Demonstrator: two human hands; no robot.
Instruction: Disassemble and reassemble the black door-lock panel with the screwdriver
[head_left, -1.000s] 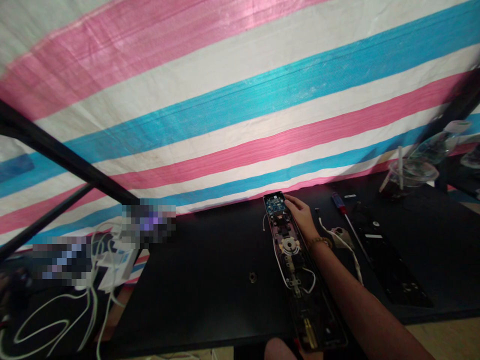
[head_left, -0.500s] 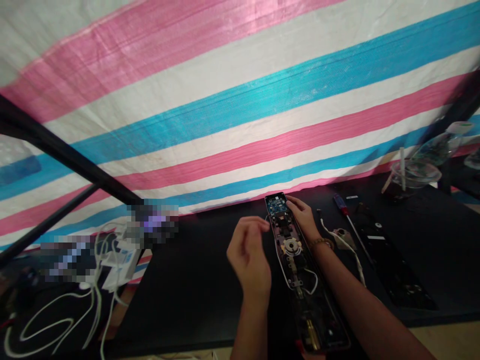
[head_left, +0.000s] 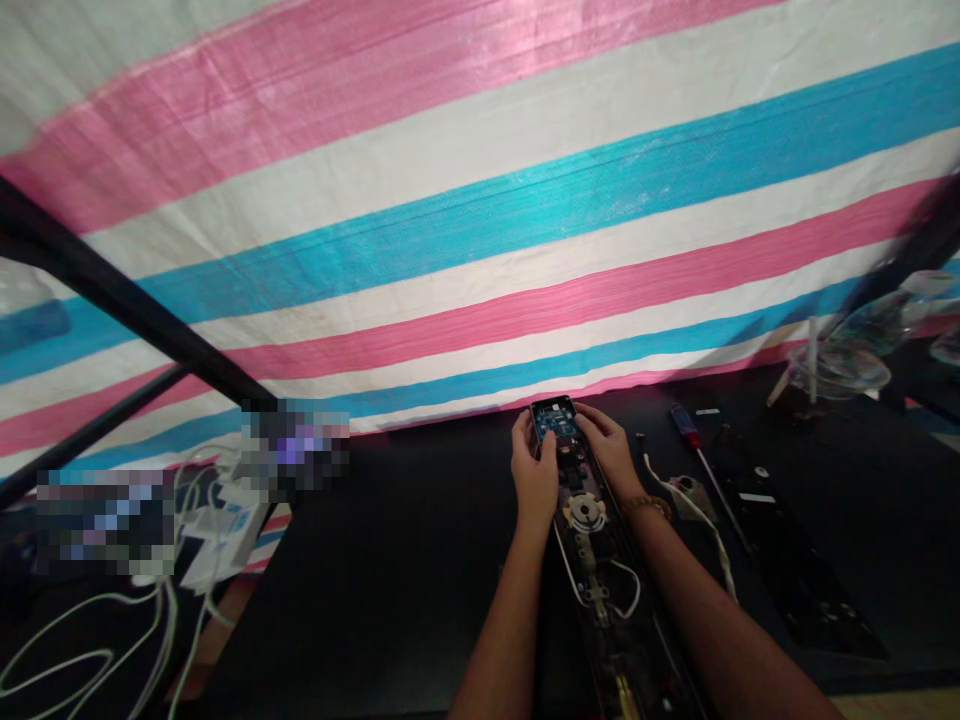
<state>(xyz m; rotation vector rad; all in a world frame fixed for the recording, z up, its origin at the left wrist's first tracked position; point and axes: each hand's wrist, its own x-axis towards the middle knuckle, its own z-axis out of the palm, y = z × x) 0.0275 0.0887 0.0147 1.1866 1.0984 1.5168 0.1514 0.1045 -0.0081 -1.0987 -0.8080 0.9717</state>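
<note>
A long, narrow black housing, which looks like an opened electronic door lock [head_left: 584, 512], lies lengthwise before me with its insides showing. Its blue circuit board [head_left: 557, 420] is at the far end, and a round metal part sits mid-length. My left hand [head_left: 534, 462] grips the far end from the left, its thumb by the board. From the right, my right hand [head_left: 606, 447] holds the same end, fingers wrapped on the edge. A white wire [head_left: 626, 588] loops inside the housing. Lower down is a brass-coloured cylinder [head_left: 625, 697]. Fingertips under the housing are hidden.
To the right lie a screwdriver [head_left: 697, 445], a white cable [head_left: 694, 500] with a small part beside it, and a long black cover [head_left: 802, 560]. Clear plastic containers [head_left: 844, 370] stand at the back right. White cords [head_left: 169, 610] tangle at the left. A striped sheet [head_left: 480, 220] hangs behind the table.
My left hand has moved from beside the housing up to its far end and closed on it. My right hand stays at that end. The view has shifted slightly.
</note>
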